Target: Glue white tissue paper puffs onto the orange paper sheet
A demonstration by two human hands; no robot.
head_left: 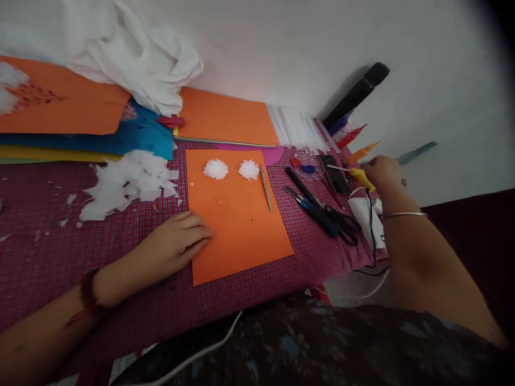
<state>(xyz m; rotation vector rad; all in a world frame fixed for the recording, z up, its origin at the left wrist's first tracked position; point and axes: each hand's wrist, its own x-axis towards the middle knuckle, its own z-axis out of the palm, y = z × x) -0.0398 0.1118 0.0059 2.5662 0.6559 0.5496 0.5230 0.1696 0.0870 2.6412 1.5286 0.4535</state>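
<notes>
fingers (198,234) of left hand (177,244) together and flat, pinning the near left edge of orange paper sheet (241,225); press evenly, palm low, to stop any sliding. right hand (384,171) far to the right of those fingers, curled shut around yellow glue gun (362,178); grip the body, clear of the tip, cord slack. just beyond the left fingertips, two white fluffy tufts (216,169) on smooth matte card, slim wooden stick (266,187) beside; checked woven cloth (132,236) beneath.

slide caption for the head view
Left hand rests on orange sheet edge; right hand grips a yellow tool beside scissors.
</notes>
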